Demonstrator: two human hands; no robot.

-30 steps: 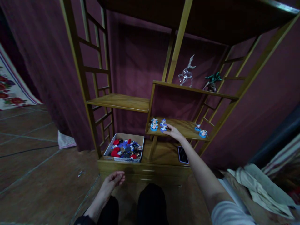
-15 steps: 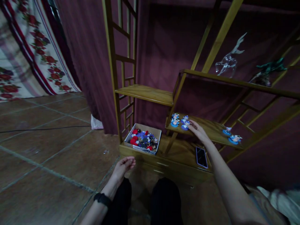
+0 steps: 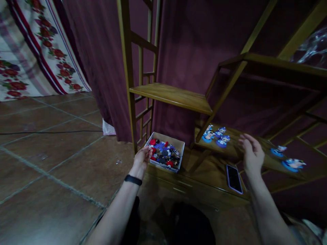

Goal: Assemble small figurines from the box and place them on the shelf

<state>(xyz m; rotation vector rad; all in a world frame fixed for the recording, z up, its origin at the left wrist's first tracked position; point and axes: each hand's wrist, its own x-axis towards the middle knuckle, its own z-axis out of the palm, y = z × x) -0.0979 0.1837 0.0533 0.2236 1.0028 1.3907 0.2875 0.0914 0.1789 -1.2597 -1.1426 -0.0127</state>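
Observation:
A white cardboard box [image 3: 178,145] of several small red, blue and black toy pieces sits on the wooden base of the shelf unit. My left hand [image 3: 143,158] reaches to the box's near left edge, fingers curled over the pieces; whether it grips one is hidden. My right hand [image 3: 251,153] hovers open in the air, fingers loosely spread, just right of a cluster of small blue-based figurines [image 3: 216,135] on the low shelf [image 3: 236,151]. Two more blue-based figurines [image 3: 287,158] stand further right on that shelf.
A phone [image 3: 233,178] lies face up on the base below my right hand. An upper left shelf board [image 3: 171,95] holds nothing. Maroon curtain hangs behind the wooden unit. Tiled floor and a floral cloth [image 3: 30,58] lie to the left. A glass ornament [image 3: 313,44] shows top right.
My right hand has lifted off the figurines and drawn back to the right. My left hand has moved forward from my knee to the box. The view has swung left and closer.

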